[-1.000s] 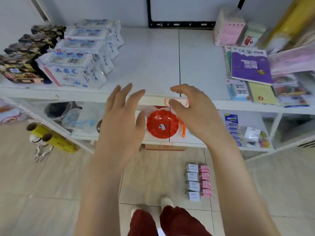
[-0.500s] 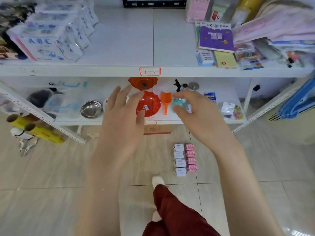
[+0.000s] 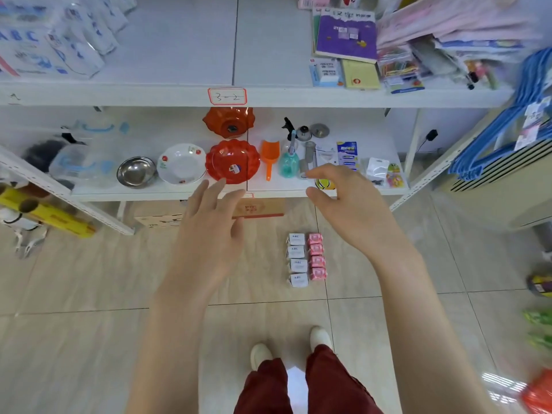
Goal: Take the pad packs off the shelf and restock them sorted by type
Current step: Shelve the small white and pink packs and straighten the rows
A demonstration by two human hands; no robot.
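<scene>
On the upper shelf (image 3: 167,97), at far left, large white pad packs (image 3: 50,40) marked ABC are stacked (partly cut off by the frame edge). The left hand (image 3: 209,237) is held in the air above the floor (image 3: 89,279), fingers spread and nearly straight; nothing is gripped. To its right, small pad packs are laid on the floor in two touching columns, a white column (image 3: 297,259) and a pink column (image 3: 317,256), four packs each, with each column's long axis running from the person toward the shelf. The right hand (image 3: 355,210) is held open, fingers loosely curved, and is empty. The columns lie below and between the hands and are judged nearer the right hand, so a downward reach is called for.
</scene>
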